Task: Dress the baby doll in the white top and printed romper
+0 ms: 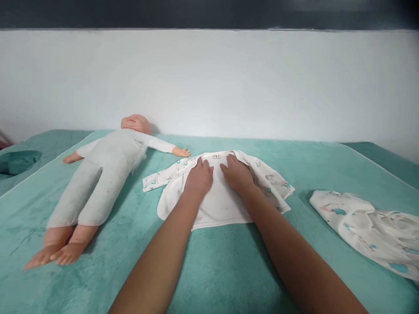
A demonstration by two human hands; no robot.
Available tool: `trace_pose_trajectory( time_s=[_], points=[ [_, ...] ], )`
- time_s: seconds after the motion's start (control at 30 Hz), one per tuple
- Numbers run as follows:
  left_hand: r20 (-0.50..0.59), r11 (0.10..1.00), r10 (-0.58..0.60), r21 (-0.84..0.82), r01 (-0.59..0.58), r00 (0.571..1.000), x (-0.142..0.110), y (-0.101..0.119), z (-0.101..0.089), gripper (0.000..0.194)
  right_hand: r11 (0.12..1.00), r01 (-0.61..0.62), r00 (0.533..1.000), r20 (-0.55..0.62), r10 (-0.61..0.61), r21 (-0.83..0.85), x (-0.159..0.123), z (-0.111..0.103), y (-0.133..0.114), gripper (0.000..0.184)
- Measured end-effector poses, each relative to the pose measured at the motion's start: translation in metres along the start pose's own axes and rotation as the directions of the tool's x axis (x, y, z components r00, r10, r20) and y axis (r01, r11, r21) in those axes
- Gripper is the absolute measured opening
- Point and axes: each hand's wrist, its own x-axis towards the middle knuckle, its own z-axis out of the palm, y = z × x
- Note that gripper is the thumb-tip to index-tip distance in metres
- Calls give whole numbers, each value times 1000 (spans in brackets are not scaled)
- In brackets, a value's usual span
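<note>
A white baby shirt [219,200] with a small printed animal pattern lies spread on the bed, its front open and its plain inside showing. My left hand [199,175] grips the left front panel near the neckline, thumb pointing up. On the other side, my right hand [238,172] has its fingers at the right panel by the collar, with the thumb toward the middle. Both sleeves stretch outward. To the left a baby doll [108,161] lies on its back, with a white cloth body; one of its hands reaches close to the shirt's left sleeve.
A teal plush cover [222,270] spreads over the bed. At the right lies a bunched white printed cloth [366,231]. Behind the bed stands a white wall [209,83] with a dark band along its top. A dark teal fold [19,162] sits at the far left.
</note>
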Motion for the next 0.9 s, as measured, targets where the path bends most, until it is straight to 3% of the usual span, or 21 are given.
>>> trace_pose_trajectory(
  time_s=[0.37,0.63,0.9],
  points=[
    [-32,999,47,-14,-47,998,-5,7,-2,36,998,37,999,12,-37,-50,1,2,3,47],
    [-38,994,108,-30,-109,993,-2,8,3,38,950,309,951,36,-308,-34,6,8,3,46],
    [0,995,99,-28,-99,995,-1,6,7,41,959,280,958,67,-277,-34,8,13,5,50]
  ],
)
